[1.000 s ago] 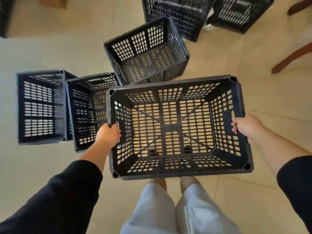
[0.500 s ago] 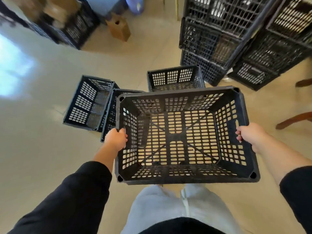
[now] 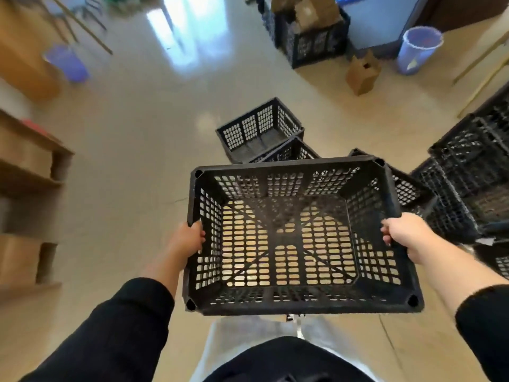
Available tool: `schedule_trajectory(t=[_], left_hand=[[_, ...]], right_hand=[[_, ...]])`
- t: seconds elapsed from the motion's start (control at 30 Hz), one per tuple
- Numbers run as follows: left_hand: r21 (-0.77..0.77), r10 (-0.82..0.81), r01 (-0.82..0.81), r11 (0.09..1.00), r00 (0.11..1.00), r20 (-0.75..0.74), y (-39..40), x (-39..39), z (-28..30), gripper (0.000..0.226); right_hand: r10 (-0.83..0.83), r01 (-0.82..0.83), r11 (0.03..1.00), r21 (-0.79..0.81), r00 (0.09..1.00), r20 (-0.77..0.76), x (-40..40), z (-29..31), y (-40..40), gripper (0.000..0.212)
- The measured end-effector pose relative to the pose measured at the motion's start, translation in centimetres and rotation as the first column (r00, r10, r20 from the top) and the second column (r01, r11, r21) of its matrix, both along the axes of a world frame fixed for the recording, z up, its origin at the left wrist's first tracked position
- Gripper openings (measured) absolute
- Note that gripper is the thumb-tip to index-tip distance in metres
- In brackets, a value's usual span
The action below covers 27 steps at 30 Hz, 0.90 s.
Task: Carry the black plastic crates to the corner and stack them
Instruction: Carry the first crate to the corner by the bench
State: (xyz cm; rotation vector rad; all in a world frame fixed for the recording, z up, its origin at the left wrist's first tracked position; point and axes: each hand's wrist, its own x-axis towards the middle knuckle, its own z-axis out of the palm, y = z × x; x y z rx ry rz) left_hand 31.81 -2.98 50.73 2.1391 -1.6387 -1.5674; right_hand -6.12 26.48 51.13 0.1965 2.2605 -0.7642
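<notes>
I hold an empty black perforated plastic crate [image 3: 300, 301] level in front of my waist, above the floor. My left hand [image 3: 187, 238] grips its left rim and my right hand [image 3: 405, 232] grips its right rim. Beyond it on the tiled floor stand loose black crates: one [image 3: 259, 130] upright, a second [image 3: 289, 154] partly hidden behind the held crate, and a third [image 3: 407, 188] to the right. A tall stack of black crates [image 3: 473, 172] rises at the right edge.
Wooden shelves [image 3: 30, 166] line the left side. At the back stand a black crate with cardboard [image 3: 314, 37], a small cardboard box [image 3: 363, 73], a pale blue bin [image 3: 418, 48] and another blue bin [image 3: 66, 62]. Bare tiled floor [image 3: 137, 133] lies ahead to the left.
My view has tilted up and turned left, showing more of the room. The held crate stays in both hands and the floor crates now appear farther off.
</notes>
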Motion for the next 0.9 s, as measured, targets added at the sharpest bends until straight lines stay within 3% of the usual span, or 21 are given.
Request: schedule_trajectory(t=[0.2,0.43,0.67,0.9], left_hand=[[0.013,0.315,-0.315,0.949,0.949,-0.002,3.4,14.3,1.1,0.034],[0.015,0.623,-0.623,0.782,0.782,-0.023,10.4,30.4,1.9,0.034],[0.022,0.828,-0.828,0.560,0.560,-0.020,17.3,45.5,3.0,0.037],[0.013,0.945,-0.945,0.326,0.325,-0.030,22.3,57.2,3.1,0.039]], right_hand=[[0.348,-0.348,0.937,-0.035,0.937,-0.011,5.5,-0.1,-10.8,0.011],[0.697,-0.698,0.715,-0.020,0.716,-0.041,19.2,2.0,-19.9,0.011],[0.848,-0.851,0.524,-0.032,0.525,-0.080,36.8,4.5,-25.7,0.008],[0.938,-0.942,0.333,-0.045,0.336,-0.082,52.8,5.6,-30.2,0.019]])
